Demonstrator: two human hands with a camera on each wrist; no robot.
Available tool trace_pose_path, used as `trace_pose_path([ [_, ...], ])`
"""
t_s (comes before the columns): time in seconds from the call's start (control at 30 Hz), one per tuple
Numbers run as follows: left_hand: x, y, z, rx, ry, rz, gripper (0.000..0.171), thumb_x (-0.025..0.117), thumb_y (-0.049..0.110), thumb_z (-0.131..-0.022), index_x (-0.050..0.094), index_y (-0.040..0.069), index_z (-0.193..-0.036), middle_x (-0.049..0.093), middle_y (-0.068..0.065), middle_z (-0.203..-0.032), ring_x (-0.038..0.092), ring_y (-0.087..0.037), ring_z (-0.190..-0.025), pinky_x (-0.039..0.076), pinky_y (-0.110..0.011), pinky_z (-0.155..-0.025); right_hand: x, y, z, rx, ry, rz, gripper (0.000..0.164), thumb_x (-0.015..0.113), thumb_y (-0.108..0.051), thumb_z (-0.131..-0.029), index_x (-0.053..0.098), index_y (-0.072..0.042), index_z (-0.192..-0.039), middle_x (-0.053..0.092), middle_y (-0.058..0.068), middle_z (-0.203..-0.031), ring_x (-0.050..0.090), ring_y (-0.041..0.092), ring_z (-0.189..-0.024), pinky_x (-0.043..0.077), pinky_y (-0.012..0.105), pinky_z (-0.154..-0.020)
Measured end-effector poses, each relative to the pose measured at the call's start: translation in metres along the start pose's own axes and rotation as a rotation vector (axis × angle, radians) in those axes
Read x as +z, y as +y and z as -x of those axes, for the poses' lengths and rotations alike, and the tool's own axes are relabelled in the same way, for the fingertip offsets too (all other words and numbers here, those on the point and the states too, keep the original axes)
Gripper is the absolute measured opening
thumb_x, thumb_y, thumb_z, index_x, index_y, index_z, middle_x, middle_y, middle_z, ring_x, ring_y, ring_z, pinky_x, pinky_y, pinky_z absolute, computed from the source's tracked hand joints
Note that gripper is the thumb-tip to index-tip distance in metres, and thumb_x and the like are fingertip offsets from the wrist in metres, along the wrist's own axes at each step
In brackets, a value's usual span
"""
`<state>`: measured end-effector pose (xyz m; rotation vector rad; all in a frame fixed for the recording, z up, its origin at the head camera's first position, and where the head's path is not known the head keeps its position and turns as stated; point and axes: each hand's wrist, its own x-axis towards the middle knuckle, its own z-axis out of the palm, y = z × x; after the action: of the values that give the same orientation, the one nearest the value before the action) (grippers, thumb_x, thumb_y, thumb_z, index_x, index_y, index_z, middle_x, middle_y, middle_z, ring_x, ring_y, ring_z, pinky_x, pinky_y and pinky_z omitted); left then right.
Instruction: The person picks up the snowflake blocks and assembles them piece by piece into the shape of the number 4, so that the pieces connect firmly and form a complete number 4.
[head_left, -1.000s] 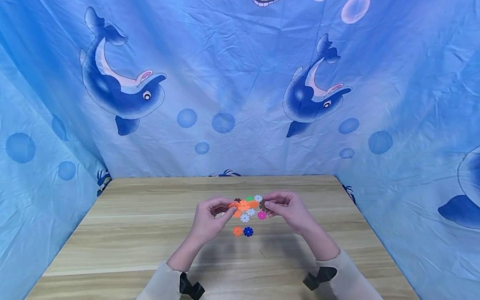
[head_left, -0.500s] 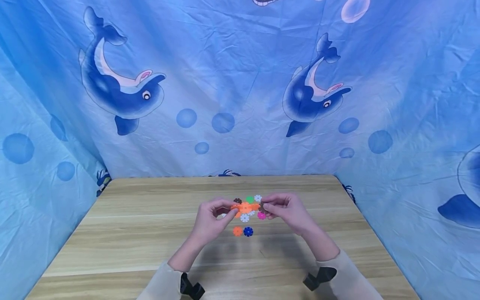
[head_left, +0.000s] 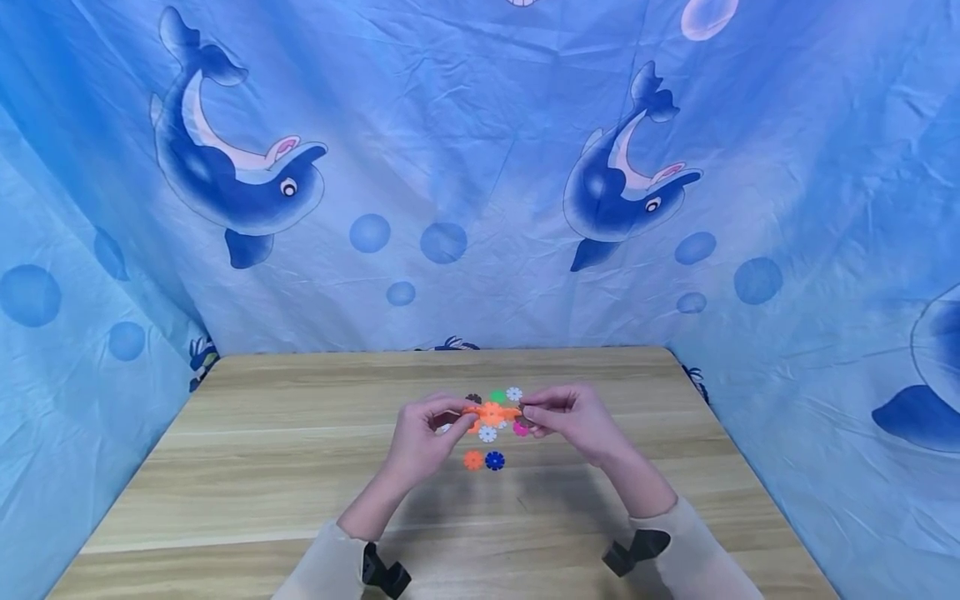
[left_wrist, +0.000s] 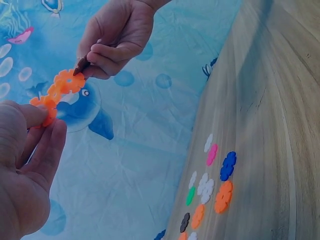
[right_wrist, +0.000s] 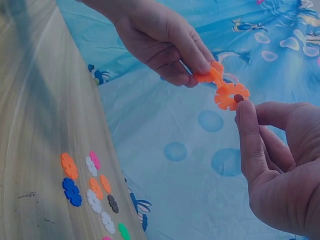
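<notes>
My left hand [head_left: 423, 437] pinches one end of a chain of joined orange snowflake discs [left_wrist: 67, 82], held up above the table. Between my right hand's [head_left: 573, 421] thumb and fingers is a brown snowflake disc [left_wrist: 81, 65], its edge meeting the orange disc at the chain's right end. In the right wrist view most of the brown disc is hidden behind the fingertips, while the slotted face of the orange disc [right_wrist: 231, 96] shows plainly.
Loose discs lie on the wooden table [head_left: 262, 500] below the hands: an orange disc [head_left: 473, 460], a blue disc [head_left: 494, 460], a pink disc [left_wrist: 212, 154], a green disc [left_wrist: 190, 195] and several white ones. A blue dolphin-print cloth [head_left: 480, 167] hangs behind the table.
The brown disc has turned from facing the head camera to nearly edge-on and come closer against the orange chain. Both hands keep their grip; the loose discs stay put.
</notes>
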<state>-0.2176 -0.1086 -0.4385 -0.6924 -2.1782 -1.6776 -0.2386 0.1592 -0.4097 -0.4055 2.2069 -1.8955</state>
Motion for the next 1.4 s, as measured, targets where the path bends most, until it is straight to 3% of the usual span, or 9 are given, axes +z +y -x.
trace_pose_path([
  [0.27, 0.000, 0.000, 0.000, -0.008, 0.005, 0.017, 0.011, 0.079, 0.007, -0.095, 0.083, 0.010, -0.105, 0.080, -0.008, -0.105, 0.077, -0.015, -0.093, 0.065, -0.026, -0.089, 0.000, 0.000, -0.002, -0.007, 0.007, -0.018, 0.035, 0.076, -0.003, -0.096, 0.069, 0.015, -0.125, 0.082, 0.012, -0.103, 0.080, 0.013, -0.081, 0.068, 0.030, -0.075],
  [0.47, 0.000, 0.000, 0.002, -0.014, 0.003, 0.027, 0.010, 0.079, 0.007, -0.096, 0.083, 0.009, -0.105, 0.081, -0.010, -0.106, 0.076, -0.012, -0.093, 0.064, -0.023, -0.088, 0.002, 0.000, -0.002, 0.002, 0.006, -0.014, 0.032, 0.077, -0.004, -0.095, 0.072, 0.012, -0.124, 0.082, 0.012, -0.103, 0.080, 0.014, -0.082, 0.068, 0.032, -0.077],
  [0.8, 0.002, 0.008, 0.002, 0.003, -0.024, 0.093, 0.010, 0.079, 0.007, -0.096, 0.082, 0.006, -0.105, 0.081, -0.012, -0.103, 0.076, -0.010, -0.094, 0.064, -0.024, -0.092, 0.005, 0.005, -0.004, -0.077, 0.095, -0.006, 0.036, 0.060, -0.023, -0.111, 0.070, 0.005, -0.131, 0.079, 0.008, -0.099, 0.077, 0.016, -0.085, 0.068, 0.033, -0.081],
  [0.9, 0.002, 0.011, 0.003, 0.010, -0.013, 0.107, 0.010, 0.079, 0.005, -0.095, 0.081, 0.005, -0.105, 0.080, -0.013, -0.103, 0.075, -0.008, -0.094, 0.064, -0.024, -0.091, 0.004, 0.010, -0.006, -0.112, 0.158, 0.097, 0.028, 0.062, -0.017, -0.109, 0.074, 0.003, -0.124, 0.080, 0.011, -0.100, 0.077, 0.015, -0.084, 0.067, 0.031, -0.078],
  [1.03, 0.001, 0.015, 0.003, 0.034, -0.012, 0.127, 0.010, 0.078, 0.002, -0.095, 0.081, 0.003, -0.105, 0.080, -0.015, -0.104, 0.077, -0.011, -0.093, 0.065, -0.026, -0.090, 0.002, 0.019, -0.011, -0.179, 0.239, 0.322, 0.018, 0.070, -0.007, -0.101, 0.080, -0.005, -0.116, 0.081, 0.010, -0.100, 0.076, 0.013, -0.083, 0.066, 0.026, -0.074],
  [1.23, 0.000, 0.016, 0.002, 0.062, -0.006, 0.138, 0.010, 0.076, 0.001, -0.096, 0.080, 0.002, -0.106, 0.080, -0.017, -0.105, 0.078, -0.028, -0.091, 0.067, -0.031, -0.089, -0.001, 0.041, -0.022, -0.260, 0.256, 0.547, 0.027, 0.074, 0.005, -0.089, 0.081, -0.008, -0.110, 0.081, 0.006, -0.097, 0.074, 0.014, -0.082, 0.063, 0.022, -0.073],
  [1.4, -0.003, 0.014, 0.002, 0.044, 0.016, 0.126, 0.011, 0.077, 0.001, -0.095, 0.080, 0.003, -0.106, 0.081, -0.016, -0.106, 0.078, -0.018, -0.093, 0.066, -0.028, -0.089, -0.002, 0.060, -0.028, -0.294, 0.256, 0.650, 0.021, 0.078, 0.002, -0.085, 0.081, -0.012, -0.100, 0.080, 0.002, -0.091, 0.074, 0.014, -0.082, 0.065, 0.027, -0.076],
])
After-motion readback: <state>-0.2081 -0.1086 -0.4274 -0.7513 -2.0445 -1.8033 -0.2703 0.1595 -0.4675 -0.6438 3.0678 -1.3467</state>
